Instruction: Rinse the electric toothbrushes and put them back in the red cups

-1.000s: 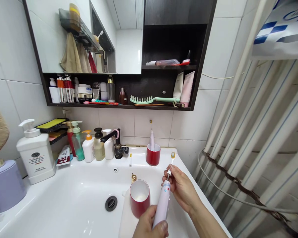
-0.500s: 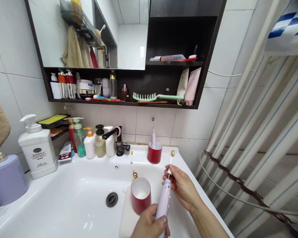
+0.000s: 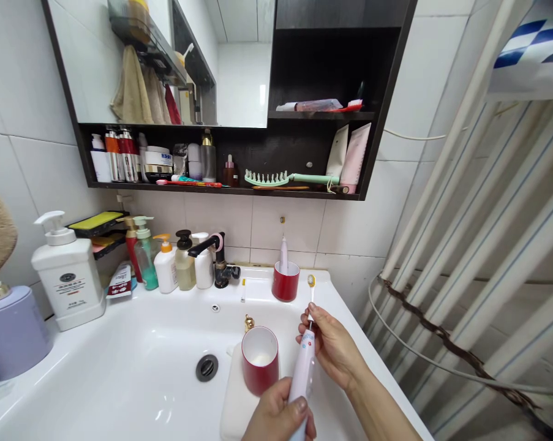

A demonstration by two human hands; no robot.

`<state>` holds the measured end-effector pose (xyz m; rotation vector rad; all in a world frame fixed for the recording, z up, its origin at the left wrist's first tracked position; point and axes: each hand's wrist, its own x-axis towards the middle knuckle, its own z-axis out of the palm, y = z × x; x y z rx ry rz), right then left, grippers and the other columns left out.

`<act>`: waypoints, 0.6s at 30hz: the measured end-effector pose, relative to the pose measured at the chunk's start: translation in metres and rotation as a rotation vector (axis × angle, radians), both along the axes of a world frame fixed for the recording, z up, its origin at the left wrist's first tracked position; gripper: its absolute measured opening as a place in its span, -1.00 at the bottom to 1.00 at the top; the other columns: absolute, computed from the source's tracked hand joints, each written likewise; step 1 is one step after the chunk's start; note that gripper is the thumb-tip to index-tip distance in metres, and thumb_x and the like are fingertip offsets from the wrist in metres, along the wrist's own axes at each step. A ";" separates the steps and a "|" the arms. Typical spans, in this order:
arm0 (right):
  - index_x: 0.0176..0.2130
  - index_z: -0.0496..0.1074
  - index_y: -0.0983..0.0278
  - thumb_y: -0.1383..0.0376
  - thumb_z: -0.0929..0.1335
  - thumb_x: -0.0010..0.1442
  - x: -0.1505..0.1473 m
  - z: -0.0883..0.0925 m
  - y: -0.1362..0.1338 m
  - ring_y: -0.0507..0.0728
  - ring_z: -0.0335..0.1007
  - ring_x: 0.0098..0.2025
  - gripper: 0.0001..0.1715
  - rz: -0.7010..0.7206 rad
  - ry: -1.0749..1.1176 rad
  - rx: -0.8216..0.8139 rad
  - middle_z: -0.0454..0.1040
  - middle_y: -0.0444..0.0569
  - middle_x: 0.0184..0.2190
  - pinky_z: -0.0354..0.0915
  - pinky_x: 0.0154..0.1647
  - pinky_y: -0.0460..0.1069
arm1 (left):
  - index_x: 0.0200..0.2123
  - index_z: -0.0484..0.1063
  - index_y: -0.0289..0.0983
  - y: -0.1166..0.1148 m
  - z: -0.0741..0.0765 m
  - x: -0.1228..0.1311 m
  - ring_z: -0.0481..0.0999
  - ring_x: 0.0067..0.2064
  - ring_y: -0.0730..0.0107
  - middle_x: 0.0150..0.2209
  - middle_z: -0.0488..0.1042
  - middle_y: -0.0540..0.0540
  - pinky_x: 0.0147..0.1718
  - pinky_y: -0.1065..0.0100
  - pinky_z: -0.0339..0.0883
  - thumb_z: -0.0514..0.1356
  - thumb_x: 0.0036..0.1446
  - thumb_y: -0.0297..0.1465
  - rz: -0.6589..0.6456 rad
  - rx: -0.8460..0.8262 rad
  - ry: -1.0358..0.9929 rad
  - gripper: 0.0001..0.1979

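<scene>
A pink-and-white electric toothbrush (image 3: 302,370) stands nearly upright over the sink's right edge. My left hand (image 3: 276,416) is wrapped round its lower body, thumb on the handle. My right hand (image 3: 329,346) pinches the thin neck just below the small brush head (image 3: 311,281). A red cup (image 3: 259,359) with a white inside stands on a white pad just left of the toothbrush. Behind it, a second red cup (image 3: 285,281) holds another pink toothbrush.
The white sink (image 3: 133,367) has a round drain (image 3: 207,367) and a black tap (image 3: 214,260). Several pump bottles line the back left rim, with a large white one (image 3: 68,275). A dark shelf (image 3: 221,184) carries cosmetics and a green comb. A striped curtain (image 3: 478,257) hangs at right.
The toothbrush and both hands have shifted slightly left and the brush now stands more upright. The view also dipped a little; nothing was picked up or let go.
</scene>
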<state>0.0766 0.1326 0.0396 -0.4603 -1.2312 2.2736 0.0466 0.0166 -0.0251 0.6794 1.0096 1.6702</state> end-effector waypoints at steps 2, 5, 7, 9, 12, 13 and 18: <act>-0.60 0.26 0.29 0.24 0.31 -0.15 -0.001 0.001 -0.002 -0.08 0.18 -0.63 -0.83 0.009 0.022 -0.026 0.24 -0.22 -0.67 0.23 -0.57 -0.13 | -0.49 0.10 -0.31 0.000 0.001 0.000 0.20 -0.68 0.63 -0.67 0.24 0.03 -0.67 0.52 -0.12 0.12 -0.35 -0.07 -0.009 0.009 -0.009 -0.54; -0.58 0.27 0.28 0.22 0.32 -0.16 -0.001 0.001 -0.005 -0.07 0.20 -0.63 -0.83 0.003 0.035 -0.040 0.26 -0.21 -0.66 0.24 -0.56 -0.12 | -0.49 0.10 -0.31 0.000 0.002 0.000 0.21 -0.68 0.62 -0.66 0.25 0.03 -0.66 0.51 -0.10 0.13 -0.36 -0.07 -0.007 0.005 -0.021 -0.54; -0.57 0.28 0.27 0.21 0.32 -0.17 -0.001 0.001 -0.007 -0.06 0.20 -0.63 -0.82 -0.007 0.036 -0.042 0.27 -0.21 -0.66 0.24 -0.55 -0.11 | -0.49 0.10 -0.31 -0.001 0.003 0.000 0.21 -0.68 0.62 -0.65 0.26 0.03 -0.66 0.51 -0.09 0.14 -0.37 -0.08 -0.004 0.002 -0.040 -0.54; -0.57 0.28 0.28 0.21 0.32 -0.16 -0.001 0.001 -0.008 -0.06 0.21 -0.63 -0.83 -0.006 0.033 -0.046 0.27 -0.21 -0.66 0.24 -0.55 -0.11 | -0.50 0.10 -0.31 -0.001 0.003 0.000 0.20 -0.69 0.63 -0.65 0.25 0.03 -0.66 0.51 -0.10 0.14 -0.35 -0.09 -0.002 0.005 -0.055 -0.55; -0.56 0.28 0.28 0.22 0.31 -0.14 -0.001 0.001 -0.008 -0.06 0.22 -0.62 -0.83 0.021 0.041 -0.064 0.28 -0.20 -0.66 0.24 -0.53 -0.12 | -0.51 0.10 -0.31 -0.001 0.001 0.000 0.21 -0.68 0.62 -0.66 0.25 0.02 -0.66 0.52 -0.11 0.12 -0.32 -0.09 -0.017 0.031 -0.052 -0.57; -0.55 0.28 0.28 0.22 0.30 -0.12 -0.001 0.001 -0.008 -0.07 0.22 -0.62 -0.84 0.033 0.050 -0.073 0.29 -0.20 -0.66 0.24 -0.53 -0.12 | -0.49 0.10 -0.32 -0.001 0.001 0.000 0.21 -0.68 0.62 -0.66 0.25 0.02 -0.67 0.52 -0.12 0.12 -0.32 -0.10 -0.025 0.041 -0.046 -0.57; -0.52 0.27 0.28 0.22 0.26 -0.07 -0.002 0.000 -0.009 -0.08 0.21 -0.63 -0.85 0.055 0.073 -0.102 0.29 -0.21 -0.67 0.23 -0.53 -0.13 | -0.43 0.12 -0.34 -0.002 0.003 -0.001 0.21 -0.67 0.60 -0.64 0.26 -0.01 -0.67 0.51 -0.12 0.12 -0.31 -0.10 -0.043 0.057 -0.070 -0.53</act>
